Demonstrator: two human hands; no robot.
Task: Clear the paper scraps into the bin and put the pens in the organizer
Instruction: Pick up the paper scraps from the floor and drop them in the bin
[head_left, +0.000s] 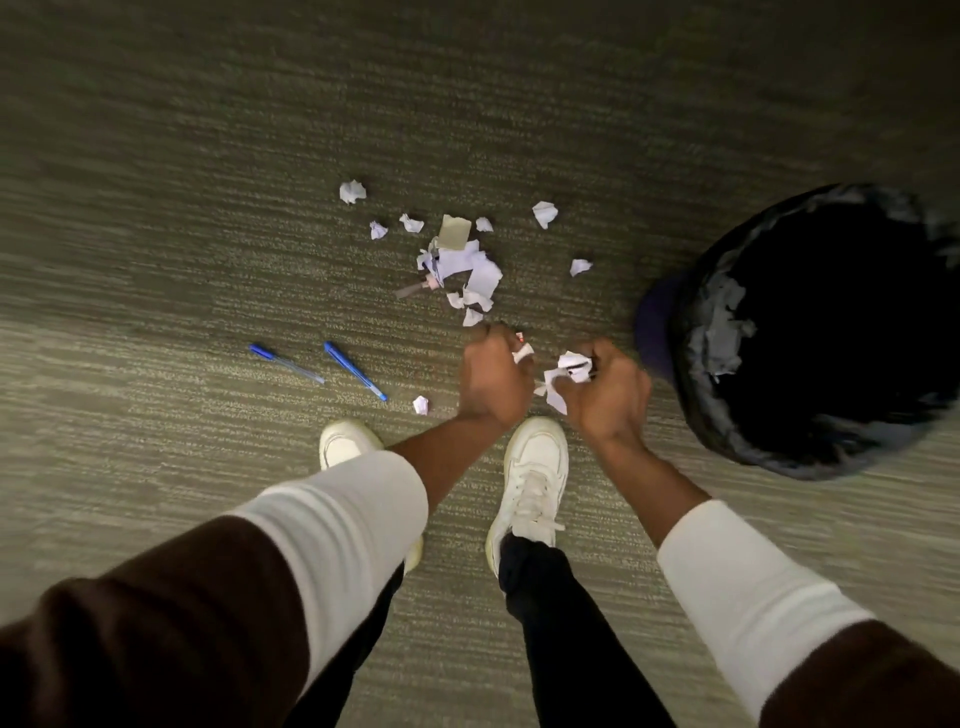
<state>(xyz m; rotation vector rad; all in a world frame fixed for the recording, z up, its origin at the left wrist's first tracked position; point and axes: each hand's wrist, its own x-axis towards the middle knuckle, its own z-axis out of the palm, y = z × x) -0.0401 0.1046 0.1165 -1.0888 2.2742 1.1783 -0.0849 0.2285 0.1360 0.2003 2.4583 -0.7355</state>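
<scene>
White paper scraps (467, 265) lie scattered on the carpet ahead of me, with a denser pile in the middle and a lone scrap (420, 405) near my feet. My left hand (493, 379) is closed around a small scrap. My right hand (605, 387) clutches a crumpled bunch of scraps (566, 371). Both hands hover low, just before the pile. Two blue pens (355, 370) (285, 362) lie side by side on the carpet to the left. A bin (727, 332) with a black liner stands at the right, beside my right hand. No organizer is in view.
The floor is grey-green striped carpet (182, 208). My two white shoes (535, 467) stand just behind the hands. A small pinkish item (415, 288) lies at the pile's left edge. The view is slightly blurred.
</scene>
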